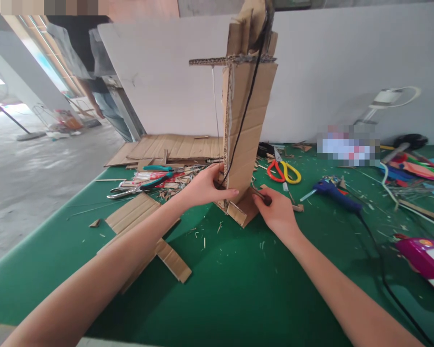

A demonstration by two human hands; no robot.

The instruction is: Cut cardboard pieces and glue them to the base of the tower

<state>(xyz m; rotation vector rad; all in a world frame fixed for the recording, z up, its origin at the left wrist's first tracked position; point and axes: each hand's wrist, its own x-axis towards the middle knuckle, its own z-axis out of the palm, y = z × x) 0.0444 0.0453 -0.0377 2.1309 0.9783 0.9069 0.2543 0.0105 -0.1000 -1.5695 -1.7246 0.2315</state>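
Observation:
A tall cardboard tower [249,111] stands upright on the green table, with a flat crosspiece [206,61] near its top. A black cord [246,108] runs down its front, and a thin white string [215,103] hangs from the crosspiece. My left hand [209,185] is closed around the tower's lower left side, thumb across the front near the cord's lower end. At the lower right of the tower, my right hand [273,207] pinches something thin and dark beside the cardboard base; its kind is unclear. The left fingertips are hidden behind the tower.
Pliers [155,180] and cardboard pieces [135,212] lie to the left. Red-and-yellow scissors [284,171], a blue glue gun [334,193] with its cable, and a magenta object [421,250] are to the right. A white panel [166,82] stands behind; a person [94,72] is beyond it.

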